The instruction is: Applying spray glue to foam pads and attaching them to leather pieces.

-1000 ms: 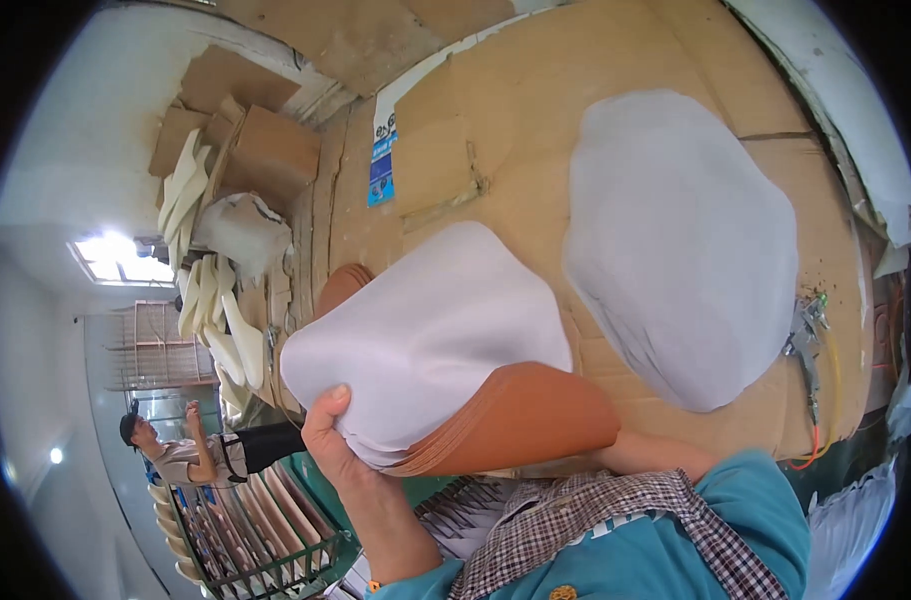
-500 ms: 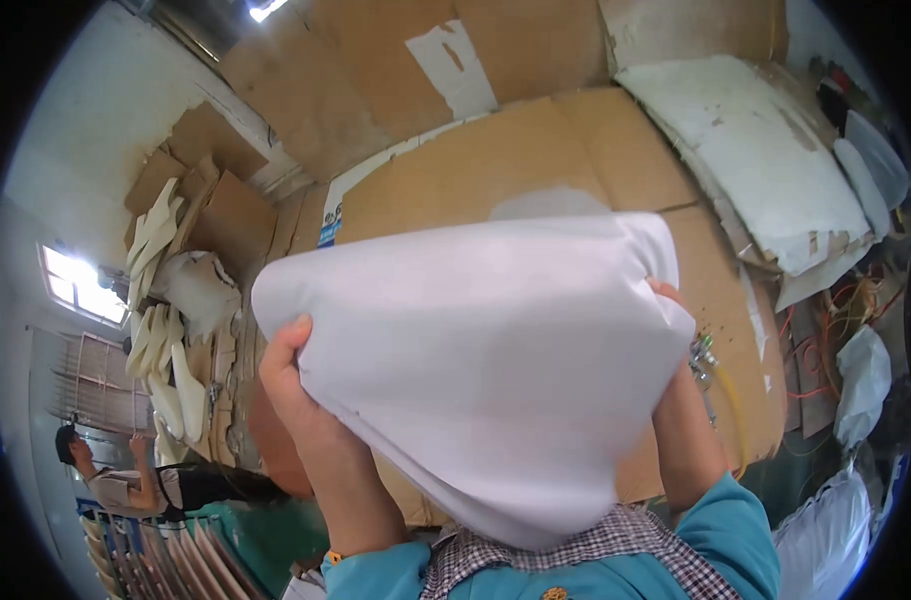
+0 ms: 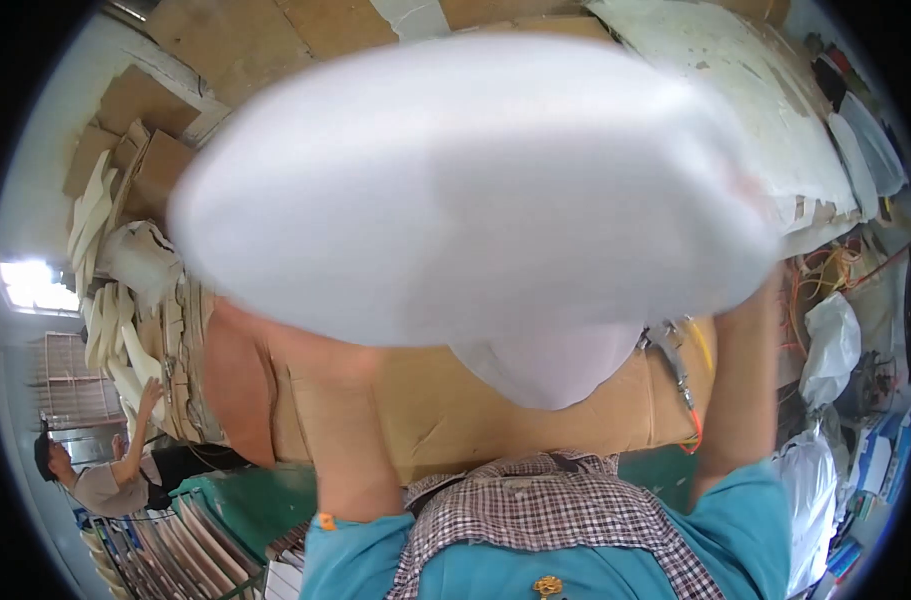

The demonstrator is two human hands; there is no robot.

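A smooth, white, flexible sheet (image 3: 455, 190) is held up before me in both hands, blurred by motion and bulging toward the view. My left hand (image 3: 290, 335) grips its lower left edge; the fingers are smeared and partly behind it. At its right end a blurred bit of my right hand (image 3: 745, 185) shows, the rest hidden by the sheet. Below the sheet a rounded white flap (image 3: 550, 365) hangs or lies over the cardboard-covered table (image 3: 455, 425); I cannot tell whether it is the same piece.
A metal air gun (image 3: 670, 360) with hoses lies at the table's right. A reddish-brown curved panel (image 3: 240, 385) stands at the left edge. Cream curved parts (image 3: 125, 350) are stacked farther left, near another person (image 3: 110, 475). A white-topped board (image 3: 715, 70) is at the back right.
The sheet has come up closer to the view and spread wider, its bottom lifting off my apron. My hands have moved apart, and the view has shifted.
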